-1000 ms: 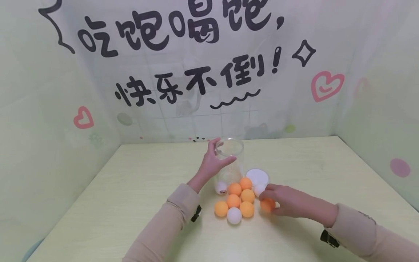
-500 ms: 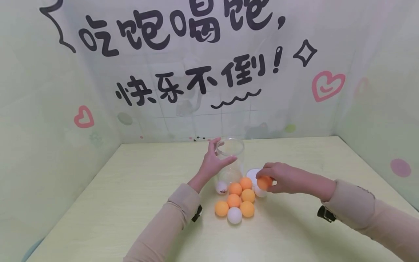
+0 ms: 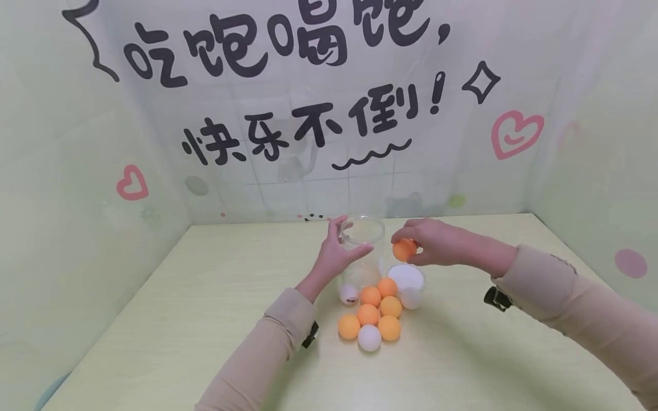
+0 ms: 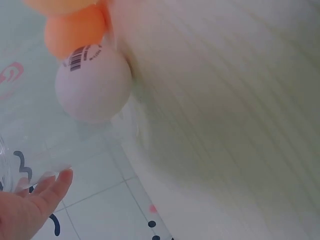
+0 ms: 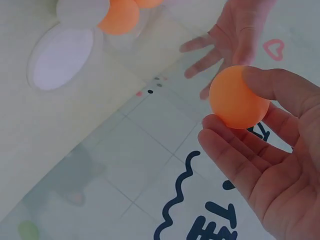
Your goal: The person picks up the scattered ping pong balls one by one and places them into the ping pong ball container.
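My left hand [image 3: 336, 254] holds a tall clear jar [image 3: 371, 257] near its rim, fingers and thumb on opposite sides. The jar stands upright on the table with its mouth uncovered. To its right, my right hand [image 3: 437, 242] pinches an orange ping-pong ball [image 5: 237, 97] between thumb and fingers, raised off the table at about rim height. Several orange ping-pong balls [image 3: 368, 315] lie grouped in front of the jar. Among them are a white ball [image 3: 369, 338] at the front and another white ball [image 4: 94, 85] with print on it, close to the jar.
A round white lid [image 3: 406, 278] lies right of the jar, with a white ball [image 3: 410, 298] at its near edge. Behind the pale wooden table [image 3: 231, 297] hangs a printed backdrop [image 3: 288, 194], and similar walls stand at both sides.
My right hand has lifted the orange ball from the table, right of the group, and carried it up and away from me past the lid. The left hand and jar stay in place.
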Demonstrator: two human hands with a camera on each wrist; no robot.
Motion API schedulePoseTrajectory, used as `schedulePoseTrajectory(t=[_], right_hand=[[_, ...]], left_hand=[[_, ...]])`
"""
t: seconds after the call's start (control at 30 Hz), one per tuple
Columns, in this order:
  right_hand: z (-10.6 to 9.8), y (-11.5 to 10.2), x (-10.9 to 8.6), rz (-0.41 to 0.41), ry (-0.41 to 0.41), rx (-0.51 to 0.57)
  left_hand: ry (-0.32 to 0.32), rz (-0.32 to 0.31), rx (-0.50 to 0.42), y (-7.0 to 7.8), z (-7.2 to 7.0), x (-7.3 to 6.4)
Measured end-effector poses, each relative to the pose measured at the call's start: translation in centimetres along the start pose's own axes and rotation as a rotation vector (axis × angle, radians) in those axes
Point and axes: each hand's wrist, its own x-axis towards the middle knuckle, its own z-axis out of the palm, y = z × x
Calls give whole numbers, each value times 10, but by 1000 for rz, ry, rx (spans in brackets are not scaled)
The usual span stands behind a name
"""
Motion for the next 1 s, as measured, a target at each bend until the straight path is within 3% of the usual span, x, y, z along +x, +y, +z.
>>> schedulePoseTrajectory(t=[0.53,0.8,1.0], right_hand=[[-21,4,32,-39,76,-20],[-22,8,44,0,59,18],[-22,7,52,82,25,59]], left_hand=[[-16,-9,10,2,-1,-2],[-25,-12,-1,3,-1,0],[-24,-27,13,2,-1,2]])
